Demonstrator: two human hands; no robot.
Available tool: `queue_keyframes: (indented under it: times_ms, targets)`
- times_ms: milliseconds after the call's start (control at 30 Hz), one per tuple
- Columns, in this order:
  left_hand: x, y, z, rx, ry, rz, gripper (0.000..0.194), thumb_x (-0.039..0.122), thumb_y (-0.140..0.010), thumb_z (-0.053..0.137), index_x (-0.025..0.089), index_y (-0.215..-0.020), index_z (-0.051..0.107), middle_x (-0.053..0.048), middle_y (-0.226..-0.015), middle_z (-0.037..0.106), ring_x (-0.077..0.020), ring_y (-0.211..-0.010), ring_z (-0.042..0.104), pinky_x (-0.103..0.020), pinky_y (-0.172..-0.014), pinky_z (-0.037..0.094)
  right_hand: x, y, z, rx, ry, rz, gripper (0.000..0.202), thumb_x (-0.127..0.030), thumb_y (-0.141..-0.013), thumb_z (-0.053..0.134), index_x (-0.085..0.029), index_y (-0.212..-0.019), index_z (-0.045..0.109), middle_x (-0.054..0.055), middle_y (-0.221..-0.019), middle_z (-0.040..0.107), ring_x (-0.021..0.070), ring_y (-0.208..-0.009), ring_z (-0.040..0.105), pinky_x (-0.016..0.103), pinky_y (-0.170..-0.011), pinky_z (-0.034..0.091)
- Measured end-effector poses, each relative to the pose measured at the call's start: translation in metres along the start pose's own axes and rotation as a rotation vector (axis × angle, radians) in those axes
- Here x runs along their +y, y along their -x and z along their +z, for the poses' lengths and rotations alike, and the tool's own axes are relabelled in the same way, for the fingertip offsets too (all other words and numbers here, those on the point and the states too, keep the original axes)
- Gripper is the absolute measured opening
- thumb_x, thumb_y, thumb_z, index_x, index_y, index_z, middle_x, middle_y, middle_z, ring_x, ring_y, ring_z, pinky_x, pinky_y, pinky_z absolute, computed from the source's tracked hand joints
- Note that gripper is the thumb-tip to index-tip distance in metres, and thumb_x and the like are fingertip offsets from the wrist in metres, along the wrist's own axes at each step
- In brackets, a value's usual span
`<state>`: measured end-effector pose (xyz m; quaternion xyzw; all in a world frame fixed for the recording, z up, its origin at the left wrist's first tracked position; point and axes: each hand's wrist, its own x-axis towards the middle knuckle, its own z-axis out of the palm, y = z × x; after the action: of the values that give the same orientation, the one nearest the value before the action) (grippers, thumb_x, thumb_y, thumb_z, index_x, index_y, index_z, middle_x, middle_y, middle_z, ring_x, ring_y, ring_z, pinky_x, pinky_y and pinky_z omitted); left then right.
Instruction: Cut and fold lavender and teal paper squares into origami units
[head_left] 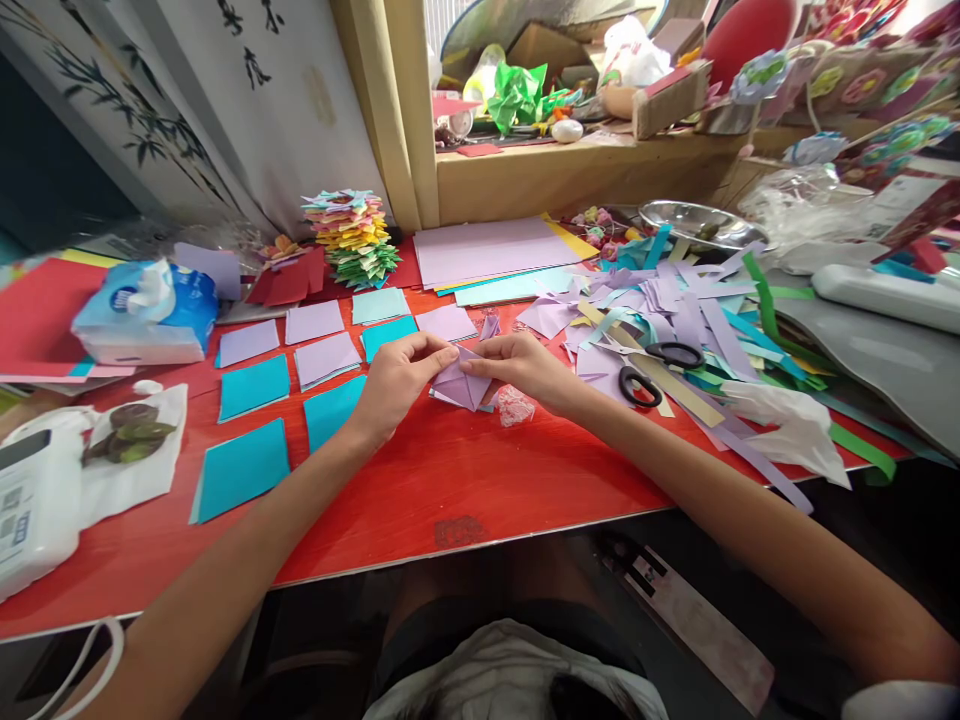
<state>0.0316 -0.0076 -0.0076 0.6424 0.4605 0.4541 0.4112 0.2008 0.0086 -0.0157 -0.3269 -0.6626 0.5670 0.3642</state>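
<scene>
Between my two hands is a partly folded sheet of purple paper (459, 388), with crease lines and a pointed corner facing me. My left hand (401, 385) pinches its upper left edge between thumb and fingers. On the other side, my right hand (521, 368) grips the upper right edge, thumb on top. Just behind the hands lie a purple paper stack (448, 322) and a small folded purple piece (490, 326). A teal paper stack (334, 415) is partly hidden by my left forearm.
Several stacks of square paper (255, 388) cover the table's left half. Black-handled scissors (652, 365) rest among paper strips (697, 320) at right. Behind stand a tower of folded paper (352, 240) and large purple sheets (487, 255). A tissue pack (146, 315) sits left.
</scene>
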Motion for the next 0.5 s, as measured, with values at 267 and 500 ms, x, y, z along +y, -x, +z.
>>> queue_keyframes:
  times_ms: [267,500]
  targets:
    - [0.0021,-0.0007,-0.0009,-0.041,-0.041,-0.009,0.022,0.038,-0.077,0.056,0.017,-0.071,0.06,0.0,-0.069,0.057,-0.011,-0.06,0.051,-0.024,-0.058,0.042,0.0004,0.0,-0.0019,0.042,0.101,-0.048,0.024,-0.033,-0.077,0.057,-0.014,-0.064,0.058,-0.002,-0.057,0.051,0.0086,-0.053,0.053,0.021,-0.049,0.041]
    - [0.0036,-0.0018,-0.0051,-0.073,-0.091,-0.018,0.027,0.042,-0.079,0.054,0.016,-0.071,0.058,0.001,-0.061,0.055,-0.0097,-0.052,0.052,-0.024,-0.054,0.042,-0.0009,-0.0001,-0.0049,0.061,0.08,-0.05,0.023,-0.033,-0.078,0.057,-0.014,-0.066,0.058,0.0,-0.062,0.052,0.0091,-0.056,0.054,0.023,-0.052,0.044]
